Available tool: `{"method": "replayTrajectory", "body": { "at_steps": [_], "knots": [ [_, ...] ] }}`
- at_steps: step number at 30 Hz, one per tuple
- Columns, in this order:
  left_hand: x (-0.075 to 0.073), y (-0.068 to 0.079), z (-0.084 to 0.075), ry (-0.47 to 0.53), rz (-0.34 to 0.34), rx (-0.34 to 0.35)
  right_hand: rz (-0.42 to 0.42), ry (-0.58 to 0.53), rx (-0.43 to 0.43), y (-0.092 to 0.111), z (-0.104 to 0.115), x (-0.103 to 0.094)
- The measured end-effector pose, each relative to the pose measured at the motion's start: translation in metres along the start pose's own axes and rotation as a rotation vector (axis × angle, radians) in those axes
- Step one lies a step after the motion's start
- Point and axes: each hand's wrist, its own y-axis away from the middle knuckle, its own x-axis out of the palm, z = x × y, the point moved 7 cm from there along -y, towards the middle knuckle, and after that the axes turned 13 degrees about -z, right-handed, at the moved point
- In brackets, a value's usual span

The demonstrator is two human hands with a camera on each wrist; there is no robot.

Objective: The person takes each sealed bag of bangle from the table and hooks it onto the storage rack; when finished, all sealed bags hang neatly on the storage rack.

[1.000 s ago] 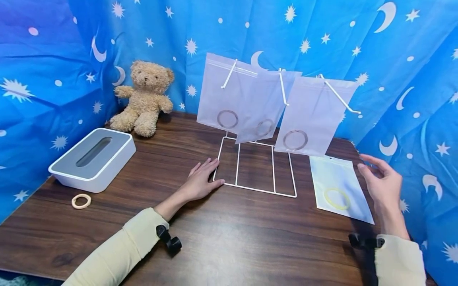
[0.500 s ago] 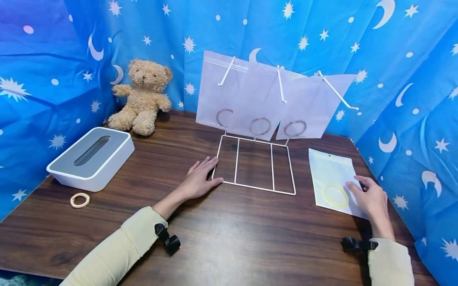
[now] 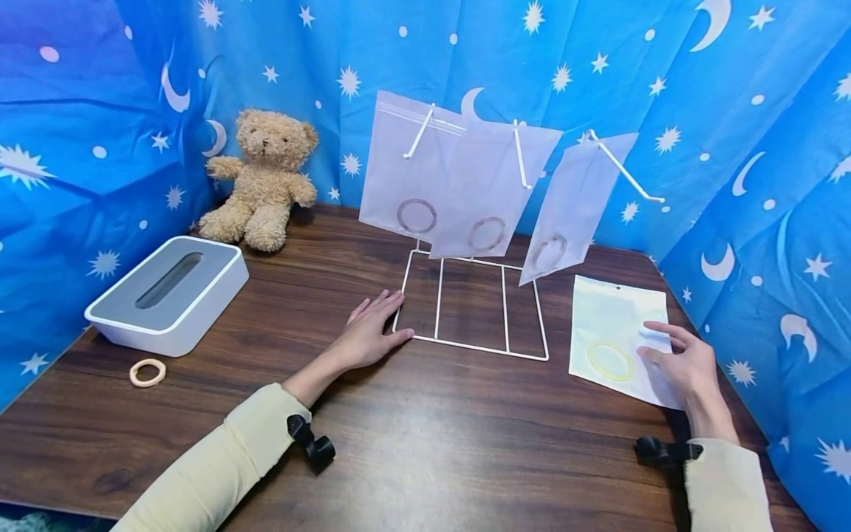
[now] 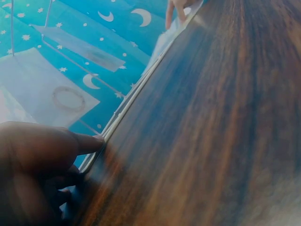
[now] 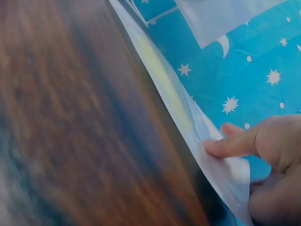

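My left hand (image 3: 368,332) lies at the near left corner of a white wire display rack (image 3: 480,348), its straight fingers and thumb against the base. In the left wrist view the thumb presses the wire. Three translucent zip bags (image 3: 578,192) hang from the rack's prongs, each with a ring shape showing low down. Right of the rack, a pale zip bag (image 3: 598,310) with a yellow ring (image 3: 610,361) lies on the table. My right hand (image 3: 688,369) rests thumb and fingertips on its right side; the right wrist view shows the thumb on the plastic.
A teddy bear (image 3: 262,181) sits at the back left. Before it stand a white tissue box (image 3: 173,295) with a grey top and a small light wooden-looking ring (image 3: 148,372). A blue star-and-moon curtain (image 3: 585,44) surrounds the dark wooden table (image 3: 432,443).
My right hand has come in from the right onto the pale bag, which has turned slightly and shifted left. The hanging bags have swung. My left hand has stayed at the rack.
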Motion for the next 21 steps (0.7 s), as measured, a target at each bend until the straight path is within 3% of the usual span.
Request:
{"method": "replayTrajectory", "body": {
  "at_steps": [11, 15, 21],
  "knots": [
    [0.003, 0.001, 0.002, 0.004, 0.013, -0.013, 0.037, -0.056, 0.069, 0.001, -0.009, -0.008],
    [0.006, 0.001, 0.001, 0.003, 0.017, -0.005, 0.003, -0.034, 0.020, 0.015, -0.004, -0.025],
    [0.002, 0.000, 0.002, 0.000, -0.003, -0.004, -0.128, -0.041, -0.090, 0.041, 0.028, -0.050]
  ]
}}
